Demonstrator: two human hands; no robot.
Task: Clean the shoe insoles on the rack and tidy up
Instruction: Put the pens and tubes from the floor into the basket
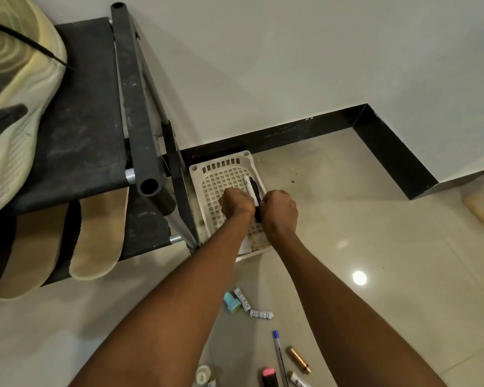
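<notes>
Head view looks down on both hands meeting over a white perforated basket [224, 174] on the floor, centre of the frame, beside the dark shoe rack [140, 107]. The left hand [236, 203] is curled round a white cylindrical item [249, 187], perhaps a marker, and the right hand [280, 210] is fisted on a black piece [257, 196] just against it. My guess is that the two are being pulled apart or pushed together over the basket, so that whatever comes loose drops inside, but what the items are I cannot tell for sure.

Two tan insoles [98, 233] lie side by side on the rack's lower shelf at the left of the frame, overhanging its front edge, well apart from the hands; a pale shoe [14, 129] sits on the shelf above, upper left.

Scattered at the bottom of the frame are batteries [242, 298], a blue cap [231, 301], a pen [279, 356], a copper tube [299, 360] and a pink-ended item [269, 375], likely waiting to go into the basket as the tidying part.
</notes>
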